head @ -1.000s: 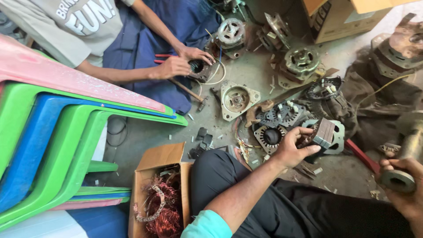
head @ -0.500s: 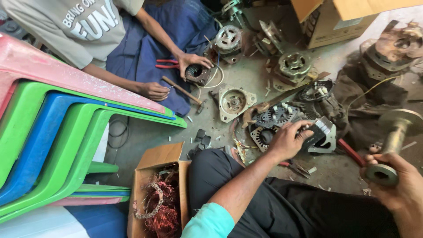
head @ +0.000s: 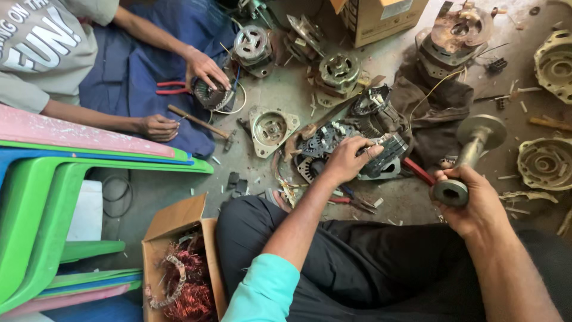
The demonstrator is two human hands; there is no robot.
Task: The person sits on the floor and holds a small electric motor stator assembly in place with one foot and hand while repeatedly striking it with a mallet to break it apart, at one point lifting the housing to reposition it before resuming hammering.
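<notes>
Grey metal flanged shaft [head: 471, 156] sits upright in the right hand [head: 471, 203], grip clenched around its base; left hand [head: 345, 160] grasps a black laminated motor stator [head: 387, 152] on the floor.

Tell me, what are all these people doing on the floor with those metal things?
The person wearing the camera sits on the floor among taken-apart motor parts. Their left hand grips a dark motor core, and their right hand holds a grey metal shaft with a round disc on its end. Across from them, another person holds a small motor piece in one hand, with a hammer lying near the other. A cardboard box of copper wire sits nearby.
</notes>
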